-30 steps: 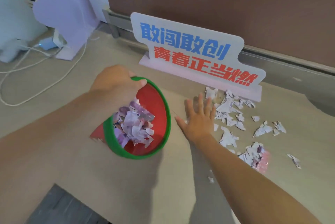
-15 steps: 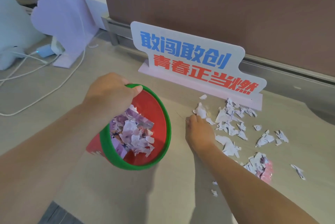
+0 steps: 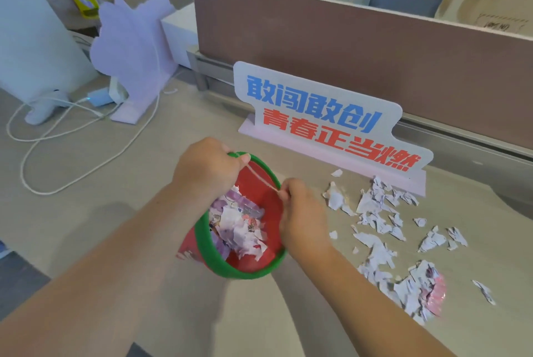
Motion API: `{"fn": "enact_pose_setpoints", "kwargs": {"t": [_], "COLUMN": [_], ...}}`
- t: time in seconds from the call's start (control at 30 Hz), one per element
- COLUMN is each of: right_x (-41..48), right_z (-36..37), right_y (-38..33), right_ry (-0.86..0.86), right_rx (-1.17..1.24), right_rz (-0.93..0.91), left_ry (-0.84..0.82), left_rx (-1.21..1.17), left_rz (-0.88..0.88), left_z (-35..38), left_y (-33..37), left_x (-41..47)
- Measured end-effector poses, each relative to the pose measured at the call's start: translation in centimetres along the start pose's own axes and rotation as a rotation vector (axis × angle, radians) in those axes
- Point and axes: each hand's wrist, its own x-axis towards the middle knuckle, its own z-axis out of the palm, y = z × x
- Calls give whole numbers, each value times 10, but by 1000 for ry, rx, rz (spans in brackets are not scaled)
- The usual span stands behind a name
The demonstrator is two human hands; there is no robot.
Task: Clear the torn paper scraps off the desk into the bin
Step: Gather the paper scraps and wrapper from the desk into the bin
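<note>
A red bin with a green rim (image 3: 207, 252) is tilted toward me over the desk, with torn paper scraps (image 3: 239, 226) lying inside. My left hand (image 3: 204, 167) grips its far rim. My right hand (image 3: 302, 218) is closed at the bin's right rim. It pinches a thin pale strip (image 3: 261, 177) that runs across the opening to my left thumb; anything else in the fist is hidden. More loose scraps (image 3: 375, 212) are scattered on the desk to the right. A bigger heap with pink bits (image 3: 422, 291) lies nearer to me.
A white sign with blue and red characters (image 3: 317, 120) stands just behind the scraps, against a brown partition (image 3: 346, 47). At the left are a pale purple cutout stand (image 3: 132, 47) and looping white cables (image 3: 72, 133). People stand beyond the desk.
My right hand left the scraps on the desk, closed, and moved left to the bin's right rim. The bin stayed tilted in my left hand.
</note>
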Motion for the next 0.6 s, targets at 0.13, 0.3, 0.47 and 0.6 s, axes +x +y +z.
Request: {"fn": "enact_pose_setpoints", "kwargs": {"t": [0.13,0.3,0.47,0.6], "right_x": [17,29,29,34], "right_z": [52,88,60,12], "right_y": [-48,-53,-39,-4], "right_ry": [-395,-517,-410,-56], "right_rx": [-220,-366,-185,167], "right_rz": [-183,-321,-383,-283], "left_ry": [23,61,72,63], "left_rx": [-52,-69,-56,-87], "left_rz": [5,19,28,31], "left_z": [-10,-15,-13,-8], "left_y": [-9,-15,-15,-4], "left_x": [5,7,7,9]}}
